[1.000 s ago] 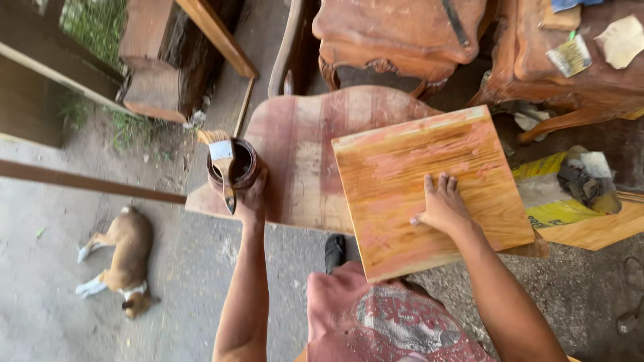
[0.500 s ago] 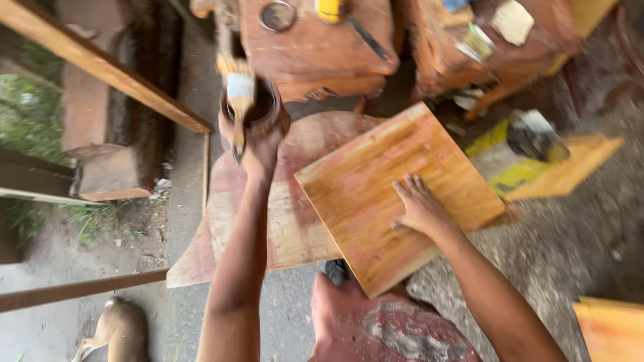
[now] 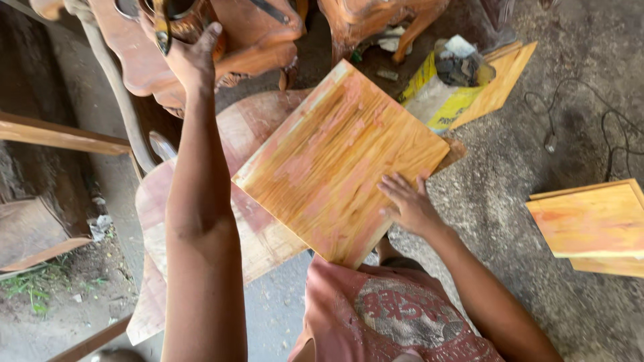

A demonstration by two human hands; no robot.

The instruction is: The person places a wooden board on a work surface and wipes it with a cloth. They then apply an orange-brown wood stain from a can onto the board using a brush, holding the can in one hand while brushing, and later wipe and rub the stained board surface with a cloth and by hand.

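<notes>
Wooden panel (image 3: pixel 339 157) stays pinned flat by open right hand (image 3: pixel 409 204); left hand (image 3: pixel 191 57), clenched on stain cup (image 3: pixel 181 20), moved to upper left.

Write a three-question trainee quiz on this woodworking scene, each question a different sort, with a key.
1. True or false: the right hand lies flat on the wooden board.
2. Multiple choice: what does the left hand hold up? A) a hammer B) a dark container with a brush C) a saw.
3. Fill in: more stained boards lie on the ground at the ______ edge of the picture.

Key
1. True: the palm and fingers rest on the board's lower right part.
2. B: the hand is raised at the top left, gripping the container.
3. Right.
</notes>
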